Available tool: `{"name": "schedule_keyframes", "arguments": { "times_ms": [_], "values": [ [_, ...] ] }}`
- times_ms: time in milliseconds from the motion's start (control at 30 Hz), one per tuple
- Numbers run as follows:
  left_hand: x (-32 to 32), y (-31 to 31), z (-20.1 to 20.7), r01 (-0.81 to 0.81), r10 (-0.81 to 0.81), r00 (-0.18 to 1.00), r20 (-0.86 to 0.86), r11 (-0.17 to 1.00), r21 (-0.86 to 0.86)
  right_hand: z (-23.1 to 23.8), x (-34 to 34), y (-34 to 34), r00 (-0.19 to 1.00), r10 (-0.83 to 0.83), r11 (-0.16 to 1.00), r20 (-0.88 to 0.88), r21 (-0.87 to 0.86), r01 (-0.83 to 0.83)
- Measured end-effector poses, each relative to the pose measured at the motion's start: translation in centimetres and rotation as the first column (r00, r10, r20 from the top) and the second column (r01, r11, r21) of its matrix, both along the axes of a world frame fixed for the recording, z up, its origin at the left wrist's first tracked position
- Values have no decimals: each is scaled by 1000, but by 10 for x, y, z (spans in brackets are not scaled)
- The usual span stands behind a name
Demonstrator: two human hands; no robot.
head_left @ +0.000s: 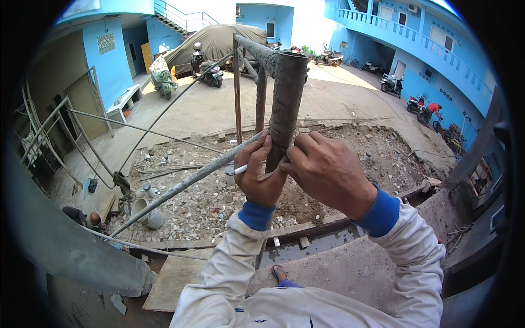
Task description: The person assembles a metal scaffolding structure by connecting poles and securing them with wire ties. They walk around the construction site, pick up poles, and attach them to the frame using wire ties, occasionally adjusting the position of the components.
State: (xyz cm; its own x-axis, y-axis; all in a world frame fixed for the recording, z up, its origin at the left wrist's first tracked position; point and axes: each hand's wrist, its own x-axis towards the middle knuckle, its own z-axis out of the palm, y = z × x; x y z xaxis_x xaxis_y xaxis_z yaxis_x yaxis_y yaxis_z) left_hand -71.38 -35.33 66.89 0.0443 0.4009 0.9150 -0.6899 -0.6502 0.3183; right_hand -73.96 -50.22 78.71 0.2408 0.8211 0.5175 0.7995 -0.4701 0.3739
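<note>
A grey diagonal pole (183, 185) rises from lower left toward the left hand (260, 177), whose curled fingers grip a white cigarette (240, 170) beside its upper end. Next stands the dark upright pipe (290, 82), ringed by thin wire (283, 131); a slack loop could let the pole slide down. At the right, the right hand's (331, 169) fingers are closed against the pipe, their pinch hidden; a sharp wire end could prick them.

Bright daylight, blown-out far wall (309, 27), fisheye-bent edges, black vignette, rim apparently soft
</note>
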Motion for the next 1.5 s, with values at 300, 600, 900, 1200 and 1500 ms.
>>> {"name": "schedule_keyframes", "arguments": {
  "times_ms": [300, 600, 900, 1200, 1500],
  "values": [
    [-18, 42, 20, 12, 24, 995, -98, 936, 351, -18, 7, 8, 970, -190, 974, -153, 94, 206],
    [-13, 73, 40, 405, -307, 785, -537, 911, 71, -77, 0, 39, 144, 787, 381, -600, 656, 651],
    [-15, 70, 35, 366, -269, 813, -516, 926, 93, -22, 12, -7, 999, -28, 991, -21, 128, 31],
    [-14, 68, 37, 409, -329, 778, -535, 912, 35, -29, 25, 4, 994, -22, 986, -104, 163, 38],
    [-8, 73, 31, 467, -402, 720, -566, 884, -33, -73, 4, 41, 428, 597, 478, -678, 729, 490]
  ]
}}
